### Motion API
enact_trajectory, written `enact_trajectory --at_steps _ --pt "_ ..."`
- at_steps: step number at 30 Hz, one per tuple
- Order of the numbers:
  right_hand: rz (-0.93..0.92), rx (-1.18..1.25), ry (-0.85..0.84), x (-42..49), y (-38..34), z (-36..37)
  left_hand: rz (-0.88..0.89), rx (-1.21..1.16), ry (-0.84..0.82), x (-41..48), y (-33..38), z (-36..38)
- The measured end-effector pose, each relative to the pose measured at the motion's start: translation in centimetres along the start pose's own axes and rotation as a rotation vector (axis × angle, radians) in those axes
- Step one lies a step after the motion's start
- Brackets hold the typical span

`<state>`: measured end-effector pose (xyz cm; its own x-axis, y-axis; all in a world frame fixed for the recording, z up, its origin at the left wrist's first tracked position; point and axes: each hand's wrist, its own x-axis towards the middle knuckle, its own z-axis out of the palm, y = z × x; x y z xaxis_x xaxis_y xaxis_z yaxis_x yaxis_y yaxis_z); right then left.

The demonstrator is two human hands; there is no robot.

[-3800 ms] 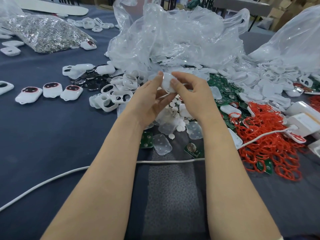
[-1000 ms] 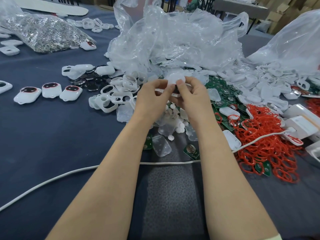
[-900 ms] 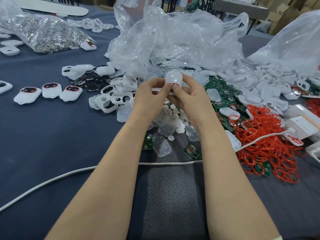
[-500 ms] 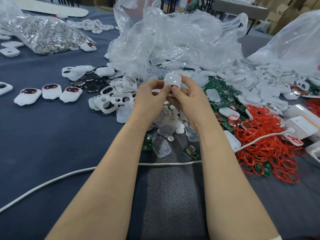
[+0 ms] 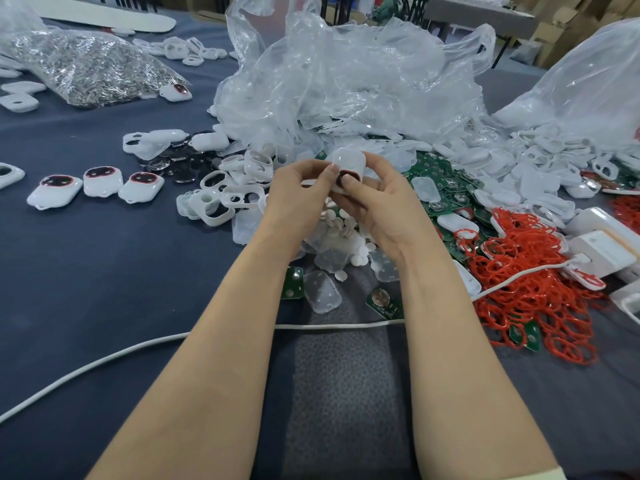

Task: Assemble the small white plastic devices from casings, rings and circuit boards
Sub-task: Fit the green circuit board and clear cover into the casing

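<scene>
A small white device (image 5: 348, 164) is held up in mid-air over the middle of the table. My left hand (image 5: 298, 199) and my right hand (image 5: 377, 206) both pinch it, thumbs pressing on its near face, where a red ring around a dark opening shows. Three assembled devices (image 5: 95, 187) lie in a row at the left. White casings (image 5: 221, 199) are piled just left of my hands. Green circuit boards (image 5: 440, 188) and a heap of red rings (image 5: 530, 271) lie to the right.
Crumpled clear plastic bags (image 5: 346, 84) rise behind my hands. A bag of small metal parts (image 5: 86, 71) lies at the far left. A white cable (image 5: 138, 348) crosses the dark blue cloth under my forearms. White boxes (image 5: 602, 244) stand at the right edge.
Both hands have turned the device upright, so its ringed dark opening now faces me, and my thumbs have come together on that face. The hands stay at the same spot.
</scene>
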<state>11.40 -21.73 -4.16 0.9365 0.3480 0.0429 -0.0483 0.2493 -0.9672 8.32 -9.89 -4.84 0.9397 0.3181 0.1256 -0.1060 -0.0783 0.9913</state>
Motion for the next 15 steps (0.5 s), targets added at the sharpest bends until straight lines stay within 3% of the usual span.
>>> enact_trajectory --at_steps 11,15 --pt "0.063 0.157 -0.030 -0.04 -0.62 -0.05 0.020 -0.058 0.027 -0.01 0.23 -0.33" --pt "-0.083 -0.190 0.047 0.08 -0.20 0.42 0.024 -0.011 0.044 0.06 0.08 0.06"
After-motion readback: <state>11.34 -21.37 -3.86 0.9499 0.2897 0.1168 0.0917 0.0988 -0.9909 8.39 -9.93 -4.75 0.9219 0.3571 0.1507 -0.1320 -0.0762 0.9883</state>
